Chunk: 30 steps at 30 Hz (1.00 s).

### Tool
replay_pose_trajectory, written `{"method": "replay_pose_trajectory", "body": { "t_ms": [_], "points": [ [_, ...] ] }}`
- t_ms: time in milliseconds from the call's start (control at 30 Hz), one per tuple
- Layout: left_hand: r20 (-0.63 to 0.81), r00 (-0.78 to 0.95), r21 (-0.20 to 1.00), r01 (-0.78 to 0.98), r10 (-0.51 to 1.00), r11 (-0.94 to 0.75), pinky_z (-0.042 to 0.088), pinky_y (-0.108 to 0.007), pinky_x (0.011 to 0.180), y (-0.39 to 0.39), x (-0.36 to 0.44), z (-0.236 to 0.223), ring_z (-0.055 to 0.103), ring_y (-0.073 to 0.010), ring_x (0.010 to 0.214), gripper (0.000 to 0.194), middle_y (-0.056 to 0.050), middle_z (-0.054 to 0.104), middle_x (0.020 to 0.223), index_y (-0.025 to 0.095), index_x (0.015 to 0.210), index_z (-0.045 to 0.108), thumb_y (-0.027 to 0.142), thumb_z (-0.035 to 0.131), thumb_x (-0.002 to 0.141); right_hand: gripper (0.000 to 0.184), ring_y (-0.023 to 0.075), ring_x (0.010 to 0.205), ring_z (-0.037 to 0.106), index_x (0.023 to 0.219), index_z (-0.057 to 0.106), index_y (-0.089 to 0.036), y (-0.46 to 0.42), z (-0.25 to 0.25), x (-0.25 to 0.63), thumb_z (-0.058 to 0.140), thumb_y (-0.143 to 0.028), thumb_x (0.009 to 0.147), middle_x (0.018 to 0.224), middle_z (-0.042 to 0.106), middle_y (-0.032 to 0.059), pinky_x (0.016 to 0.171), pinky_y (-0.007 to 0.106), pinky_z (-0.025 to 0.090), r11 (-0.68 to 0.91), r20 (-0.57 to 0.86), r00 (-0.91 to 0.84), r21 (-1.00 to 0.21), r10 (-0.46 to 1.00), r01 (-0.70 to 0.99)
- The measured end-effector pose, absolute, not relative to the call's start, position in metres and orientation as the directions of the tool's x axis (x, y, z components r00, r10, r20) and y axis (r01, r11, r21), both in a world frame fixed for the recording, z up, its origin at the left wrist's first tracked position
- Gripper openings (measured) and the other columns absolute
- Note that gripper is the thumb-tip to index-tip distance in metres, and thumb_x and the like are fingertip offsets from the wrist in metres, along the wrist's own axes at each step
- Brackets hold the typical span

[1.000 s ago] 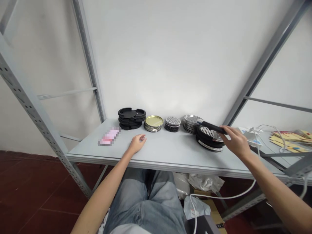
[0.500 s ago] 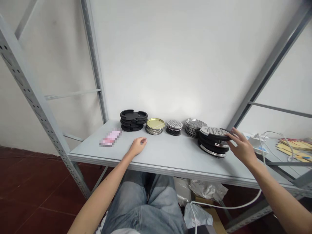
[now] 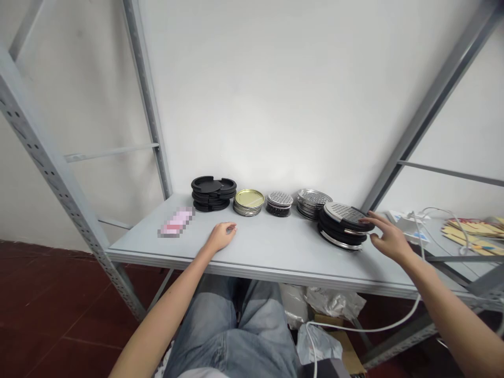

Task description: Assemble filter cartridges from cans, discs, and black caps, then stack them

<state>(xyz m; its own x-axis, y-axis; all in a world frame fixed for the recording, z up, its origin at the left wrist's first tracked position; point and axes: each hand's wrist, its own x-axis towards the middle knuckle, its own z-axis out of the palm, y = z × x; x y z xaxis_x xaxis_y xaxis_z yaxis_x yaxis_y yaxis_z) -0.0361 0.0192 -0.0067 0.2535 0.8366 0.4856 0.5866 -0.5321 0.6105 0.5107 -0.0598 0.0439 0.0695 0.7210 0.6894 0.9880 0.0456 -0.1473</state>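
Note:
My left hand (image 3: 221,237) rests on the grey shelf board, fingers loosely curled, with nothing visible in it. At the right, my right hand (image 3: 388,237) has its fingers apart. Its fingertips touch the edge of the top piece on a stack of round black holders with silvery perforated discs (image 3: 342,227). That top piece, a grater-like disc in a black rim (image 3: 346,214), lies slightly tilted. Left of it stand stacked silver grater discs (image 3: 313,202), a smaller perforated stack (image 3: 279,203), gold-coloured round lids (image 3: 249,199) and black ring-shaped holders (image 3: 212,191).
A pink blurred item (image 3: 177,222) lies at the shelf's left. Metal uprights (image 3: 51,157) flank the shelf board (image 3: 252,247). A white cable (image 3: 362,329) loops below on the right, near plastic bags (image 3: 318,344). Yellowish flat pieces (image 3: 468,233) lie far right.
The top piece has come down onto the right stack. My right hand's grip on its edge has loosened. My left hand has stayed in place; the view has shifted slightly.

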Motion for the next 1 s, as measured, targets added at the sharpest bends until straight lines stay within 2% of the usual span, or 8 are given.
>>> {"method": "replay_pose_trajectory", "body": {
  "t_ms": [167, 300, 400, 467, 533, 733, 867, 1000],
  "points": [
    [0.488, 0.256, 0.602, 0.594, 0.835, -0.534, 0.054, -0.036, 0.089, 0.019, -0.036, -0.006, 0.07, -0.0228, 0.092, 0.025, -0.01, 0.075, 0.099, 0.014, 0.102, 0.072, 0.025, 0.057, 0.086, 0.038, 0.0234, 0.124, 0.055, 0.102, 0.068, -0.019, -0.057, 0.046, 0.505, 0.038, -0.014, 0.079, 0.125, 0.064, 0.0113, 0.103, 0.035, 0.042, 0.085, 0.583, 0.127, -0.322, 0.803, 0.943],
    [0.485, 0.263, 0.594, 0.601, 0.834, -0.535, 0.054, -0.036, 0.089, 0.019, -0.036, -0.005, 0.07, -0.0227, 0.092, 0.025, -0.009, 0.075, 0.099, 0.014, 0.102, 0.072, 0.026, 0.056, 0.086, 0.04, 0.0261, 0.127, 0.052, 0.108, 0.066, -0.016, -0.048, 0.048, 0.488, 0.038, -0.039, 0.092, 0.124, 0.063, 0.0151, 0.107, 0.038, 0.037, 0.062, 0.576, 0.122, -0.288, 0.808, 0.956],
    [0.488, 0.266, 0.591, 0.6, 0.831, -0.539, 0.054, -0.035, 0.089, 0.019, -0.036, -0.005, 0.07, -0.0225, 0.092, 0.025, -0.009, 0.075, 0.099, 0.014, 0.101, 0.072, 0.026, 0.055, 0.086, 0.057, 0.0309, 0.131, 0.046, 0.122, 0.061, -0.015, -0.044, 0.047, 0.473, 0.049, -0.058, 0.087, 0.136, 0.052, 0.0195, 0.108, 0.041, 0.035, -0.021, 0.55, 0.153, -0.239, 0.821, 0.971],
    [0.492, 0.266, 0.588, 0.601, 0.829, -0.542, 0.054, -0.035, 0.088, 0.019, -0.036, -0.006, 0.07, -0.0222, 0.091, 0.025, -0.009, 0.075, 0.098, 0.015, 0.101, 0.072, 0.025, 0.055, 0.086, 0.066, 0.0338, 0.132, 0.043, 0.126, 0.058, -0.016, -0.043, 0.045, 0.465, 0.056, -0.063, 0.08, 0.142, 0.045, 0.0216, 0.107, 0.043, 0.036, -0.085, 0.545, 0.193, -0.217, 0.816, 0.972],
    [0.494, 0.264, 0.585, 0.605, 0.829, -0.541, 0.054, -0.034, 0.088, 0.019, -0.036, -0.006, 0.07, -0.022, 0.091, 0.024, -0.008, 0.075, 0.098, 0.015, 0.1, 0.072, 0.025, 0.056, 0.086, 0.068, 0.0351, 0.132, 0.043, 0.126, 0.059, -0.016, -0.044, 0.043, 0.461, 0.06, -0.063, 0.078, 0.143, 0.043, 0.0223, 0.104, 0.043, 0.038, -0.106, 0.563, 0.201, -0.197, 0.802, 0.975],
    [0.483, 0.277, 0.562, 0.63, 0.831, -0.537, 0.053, -0.036, 0.089, 0.019, -0.036, -0.006, 0.069, -0.0236, 0.093, 0.025, -0.008, 0.075, 0.099, 0.016, 0.099, 0.074, 0.028, 0.056, 0.087, 0.054, 0.0322, 0.125, 0.05, 0.121, 0.064, -0.017, -0.043, 0.043, 0.467, 0.059, -0.055, 0.083, 0.139, 0.05, 0.0174, 0.104, 0.042, 0.04, -0.038, 0.612, 0.152, -0.194, 0.776, 0.98],
    [0.483, 0.283, 0.552, 0.636, 0.828, -0.539, 0.052, -0.036, 0.09, 0.019, -0.035, -0.005, 0.069, -0.0238, 0.094, 0.025, -0.009, 0.075, 0.1, 0.016, 0.099, 0.074, 0.027, 0.056, 0.087, 0.048, 0.0306, 0.127, 0.047, 0.117, 0.065, -0.012, -0.039, 0.043, 0.469, 0.061, -0.046, 0.083, 0.138, 0.049, 0.0197, 0.108, 0.039, 0.037, 0.024, 0.704, 0.121, -0.192, 0.7, 0.981],
    [0.484, 0.286, 0.545, 0.641, 0.827, -0.541, 0.051, -0.035, 0.091, 0.019, -0.035, -0.005, 0.069, -0.0233, 0.095, 0.025, -0.008, 0.075, 0.101, 0.016, 0.098, 0.074, 0.027, 0.055, 0.087, 0.051, 0.03, 0.127, 0.045, 0.118, 0.064, -0.01, -0.035, 0.042, 0.465, 0.06, -0.047, 0.083, 0.139, 0.047, 0.0204, 0.107, 0.038, 0.037, 0.072, 0.792, 0.12, -0.203, 0.599, 0.977]
  ]
}}
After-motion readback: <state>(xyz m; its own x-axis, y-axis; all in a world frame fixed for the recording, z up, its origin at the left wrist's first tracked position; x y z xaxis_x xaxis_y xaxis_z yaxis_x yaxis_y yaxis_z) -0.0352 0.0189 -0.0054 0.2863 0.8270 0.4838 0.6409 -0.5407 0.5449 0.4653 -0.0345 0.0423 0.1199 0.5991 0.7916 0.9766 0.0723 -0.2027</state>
